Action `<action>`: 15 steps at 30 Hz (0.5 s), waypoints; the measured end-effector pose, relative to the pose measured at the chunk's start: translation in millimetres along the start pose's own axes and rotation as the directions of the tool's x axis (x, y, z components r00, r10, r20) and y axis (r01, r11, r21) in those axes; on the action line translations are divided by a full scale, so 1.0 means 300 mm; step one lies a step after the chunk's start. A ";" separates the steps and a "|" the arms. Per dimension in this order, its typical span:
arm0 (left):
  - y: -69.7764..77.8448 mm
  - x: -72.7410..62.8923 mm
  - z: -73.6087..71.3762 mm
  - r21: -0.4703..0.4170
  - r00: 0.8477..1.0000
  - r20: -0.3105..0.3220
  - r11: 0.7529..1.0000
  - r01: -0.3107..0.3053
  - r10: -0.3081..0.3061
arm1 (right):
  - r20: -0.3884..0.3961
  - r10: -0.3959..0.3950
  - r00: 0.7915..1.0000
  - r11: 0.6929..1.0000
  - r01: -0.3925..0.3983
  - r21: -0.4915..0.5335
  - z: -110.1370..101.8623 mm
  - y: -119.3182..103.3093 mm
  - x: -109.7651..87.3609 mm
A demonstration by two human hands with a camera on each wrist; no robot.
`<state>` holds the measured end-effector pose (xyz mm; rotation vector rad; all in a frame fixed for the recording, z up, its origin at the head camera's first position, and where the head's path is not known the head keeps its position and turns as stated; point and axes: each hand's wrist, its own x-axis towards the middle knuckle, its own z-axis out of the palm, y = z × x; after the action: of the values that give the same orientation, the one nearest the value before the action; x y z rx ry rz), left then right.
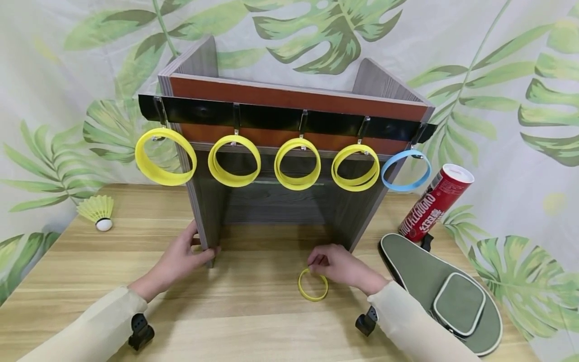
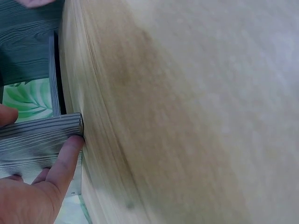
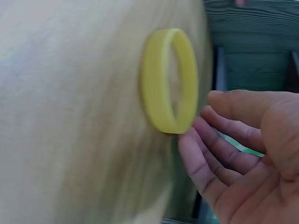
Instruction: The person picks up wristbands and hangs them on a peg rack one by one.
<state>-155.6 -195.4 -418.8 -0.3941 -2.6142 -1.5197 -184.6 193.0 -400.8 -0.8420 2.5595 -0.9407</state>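
In the head view, my left hand (image 1: 178, 261) grips the bottom front edge of the left side panel (image 1: 210, 206) of a grey wood-grain stand. The left wrist view has the thumb and fingers on opposite faces of that panel (image 2: 39, 133). My right hand (image 1: 341, 266) is beside a yellow wristband (image 1: 312, 300) on the table, inside the stand's front right. Its fingers are loosely bent in the right wrist view, the thumb apart from them, and a fingertip is at the edge of the yellow wristband (image 3: 156, 84); whether it touches, I cannot tell.
A black strip (image 1: 271, 112) across the stand's top carries hooks with several yellow bands (image 1: 217, 168) and one blue band (image 1: 398, 187). A shuttlecock (image 1: 97, 210) lies left. A red tube (image 1: 434, 201) and a green racket case (image 1: 416, 266) are right.
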 end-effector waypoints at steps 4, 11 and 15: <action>-0.005 0.002 0.003 -0.008 1.000 -0.005 1.000 -0.005 0.005 | 0.018 0.016 1.000 1.000 -0.016 0.005 0.024 0.016 0.008; -0.013 0.002 0.003 0.024 0.999 -0.016 0.999 -0.030 0.030 | 0.023 0.001 1.000 0.997 0.001 -0.072 0.037 0.012 0.020; -0.013 0.001 0.004 0.032 1.000 -0.012 0.999 -0.023 0.024 | 0.038 0.015 0.999 0.995 -0.011 -0.103 0.025 -0.005 0.020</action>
<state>-156.8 -196.3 -422.6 -0.4098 -2.6110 -1.4671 -185.4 184.6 -405.9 -0.8612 2.5960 -0.7862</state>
